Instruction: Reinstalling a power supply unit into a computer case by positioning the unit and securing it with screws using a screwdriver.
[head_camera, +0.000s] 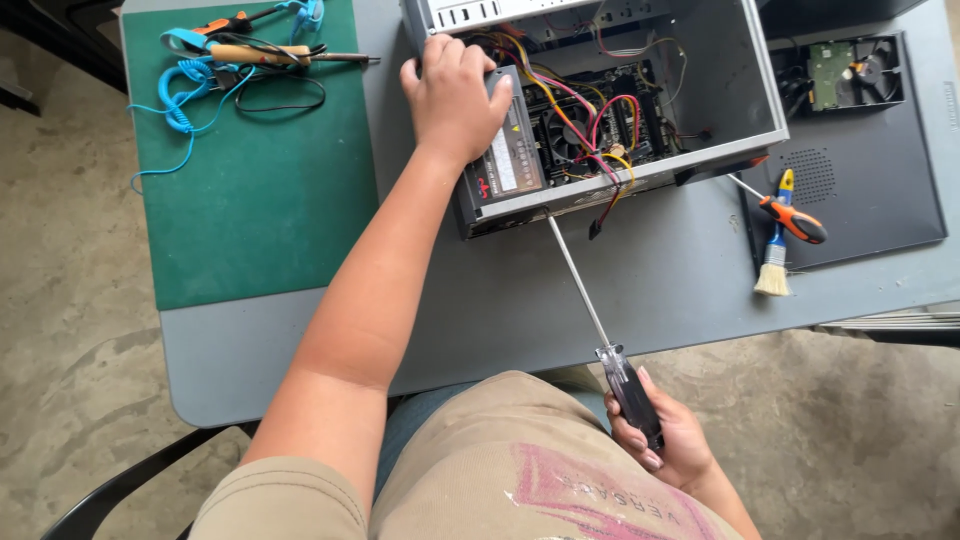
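We're seeing left hand (455, 95) pressing open-fingered on power supply (500, 150); right hand (655, 430) gripping long screwdriver (600, 325), tip probably touching computer case (640, 175) at 11 o'clock.

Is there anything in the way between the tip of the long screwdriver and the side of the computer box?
Nothing visible. The right hand holds the long screwdriver, whose shaft crosses bare grey table and its tip reaches the open computer case. The left hand rests on the power supply, off to the side.
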